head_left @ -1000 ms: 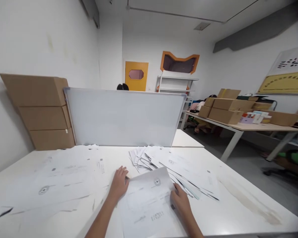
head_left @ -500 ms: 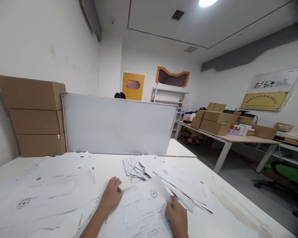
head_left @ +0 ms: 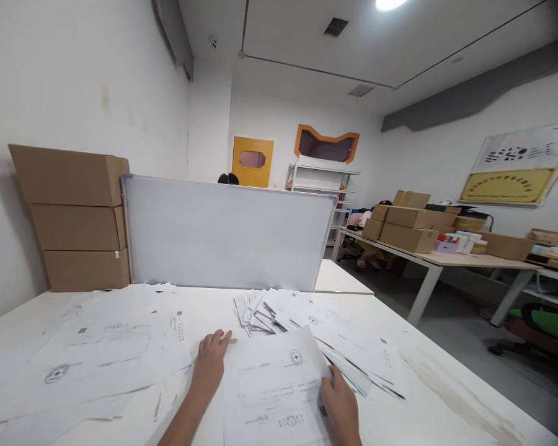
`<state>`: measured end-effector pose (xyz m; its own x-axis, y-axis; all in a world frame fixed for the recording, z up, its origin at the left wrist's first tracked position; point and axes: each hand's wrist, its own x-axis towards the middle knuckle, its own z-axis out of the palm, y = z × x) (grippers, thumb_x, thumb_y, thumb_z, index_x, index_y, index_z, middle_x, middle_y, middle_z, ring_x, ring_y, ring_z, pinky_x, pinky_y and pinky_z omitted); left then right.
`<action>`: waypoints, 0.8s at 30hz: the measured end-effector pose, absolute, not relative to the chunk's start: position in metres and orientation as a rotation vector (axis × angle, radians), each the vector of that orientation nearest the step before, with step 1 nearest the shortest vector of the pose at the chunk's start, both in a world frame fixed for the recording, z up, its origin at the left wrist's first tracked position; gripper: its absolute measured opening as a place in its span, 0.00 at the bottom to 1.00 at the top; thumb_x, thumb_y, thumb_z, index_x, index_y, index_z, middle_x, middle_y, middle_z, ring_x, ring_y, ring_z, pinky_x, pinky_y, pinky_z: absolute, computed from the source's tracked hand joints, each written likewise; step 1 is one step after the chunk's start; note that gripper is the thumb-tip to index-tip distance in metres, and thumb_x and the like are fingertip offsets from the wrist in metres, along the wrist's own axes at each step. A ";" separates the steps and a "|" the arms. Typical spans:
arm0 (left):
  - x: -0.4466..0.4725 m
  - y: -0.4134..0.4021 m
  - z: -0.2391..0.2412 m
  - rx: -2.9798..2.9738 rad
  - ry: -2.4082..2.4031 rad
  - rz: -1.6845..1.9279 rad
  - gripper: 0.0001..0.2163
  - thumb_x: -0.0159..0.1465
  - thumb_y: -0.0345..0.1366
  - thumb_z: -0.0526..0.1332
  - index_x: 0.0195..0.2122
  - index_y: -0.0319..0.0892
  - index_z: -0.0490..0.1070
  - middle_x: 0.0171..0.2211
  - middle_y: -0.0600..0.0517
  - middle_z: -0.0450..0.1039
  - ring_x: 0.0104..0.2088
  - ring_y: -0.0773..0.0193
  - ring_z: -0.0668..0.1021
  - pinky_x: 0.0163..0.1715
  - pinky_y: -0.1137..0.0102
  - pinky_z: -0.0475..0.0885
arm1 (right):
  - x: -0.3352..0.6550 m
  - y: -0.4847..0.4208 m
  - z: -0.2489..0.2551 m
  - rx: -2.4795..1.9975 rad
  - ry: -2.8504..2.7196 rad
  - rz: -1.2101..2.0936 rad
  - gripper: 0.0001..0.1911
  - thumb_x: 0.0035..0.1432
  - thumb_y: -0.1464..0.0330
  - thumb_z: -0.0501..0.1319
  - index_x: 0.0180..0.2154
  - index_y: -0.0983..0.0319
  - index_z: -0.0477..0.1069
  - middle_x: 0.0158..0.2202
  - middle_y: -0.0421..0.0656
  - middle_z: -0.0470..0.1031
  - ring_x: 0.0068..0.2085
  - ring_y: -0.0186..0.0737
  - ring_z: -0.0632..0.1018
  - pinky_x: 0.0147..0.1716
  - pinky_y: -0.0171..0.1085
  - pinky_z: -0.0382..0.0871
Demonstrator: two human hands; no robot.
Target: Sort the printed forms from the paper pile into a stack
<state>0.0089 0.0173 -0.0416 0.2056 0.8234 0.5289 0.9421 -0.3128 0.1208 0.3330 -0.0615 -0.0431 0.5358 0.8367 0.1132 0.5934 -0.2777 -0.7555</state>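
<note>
A printed paper sheet (head_left: 274, 378) with a round seal mark lies in front of me, its upper right corner slightly raised. My right hand (head_left: 341, 402) is closed on the sheet's right edge, thumb on top. At the sheet's upper left, my left hand (head_left: 211, 356) has curled fingers around a small pale block (head_left: 233, 340). Only the block's end shows, so its kind is unclear. Just beyond the sheet lies a messy heap of small paper slips (head_left: 258, 313). More printed sheets (head_left: 348, 334) fan out to the right, partly beneath the held one.
Overlapping printed papers (head_left: 116, 347) cover the table's left side. A whiteboard (head_left: 227, 235) stands upright across the back, beside stacked cardboard boxes (head_left: 81, 226). Another table (head_left: 465, 257) with boxes is at the right, near a green chair (head_left: 549, 319). A dark head top (head_left: 228, 179) shows behind the whiteboard.
My left hand has turned more upright and shifted slightly up, with less of the pale block showing. The sheet has straightened a little under my right hand's grip. The view has shifted slightly.
</note>
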 end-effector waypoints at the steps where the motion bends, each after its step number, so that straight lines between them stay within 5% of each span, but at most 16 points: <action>1: 0.010 0.017 -0.041 -2.244 -1.698 -0.738 0.37 0.55 0.13 0.45 0.61 0.49 0.69 0.55 0.46 0.72 0.51 0.55 0.73 0.51 0.58 0.70 | 0.333 -0.061 -0.044 -1.995 -1.161 0.392 0.20 0.51 0.62 0.48 0.43 0.58 0.70 0.38 0.49 0.80 0.42 0.54 0.79 0.39 0.44 0.69; 11: 0.011 0.026 -0.053 -2.184 -1.780 -0.804 0.34 0.57 0.12 0.44 0.60 0.45 0.69 0.60 0.46 0.67 0.61 0.56 0.69 0.60 0.59 0.67 | 0.334 -0.061 -0.050 -1.951 -1.103 0.434 0.21 0.54 0.64 0.49 0.46 0.59 0.71 0.40 0.47 0.79 0.44 0.51 0.78 0.43 0.42 0.68; 24: 0.002 0.020 -0.042 -2.544 -1.993 -1.522 0.27 0.61 0.19 0.48 0.58 0.45 0.69 0.68 0.47 0.59 0.67 0.58 0.63 0.67 0.57 0.59 | 0.337 -0.062 -0.053 -2.193 -1.359 0.244 0.29 0.58 0.68 0.46 0.59 0.68 0.65 0.54 0.54 0.74 0.53 0.54 0.75 0.51 0.47 0.66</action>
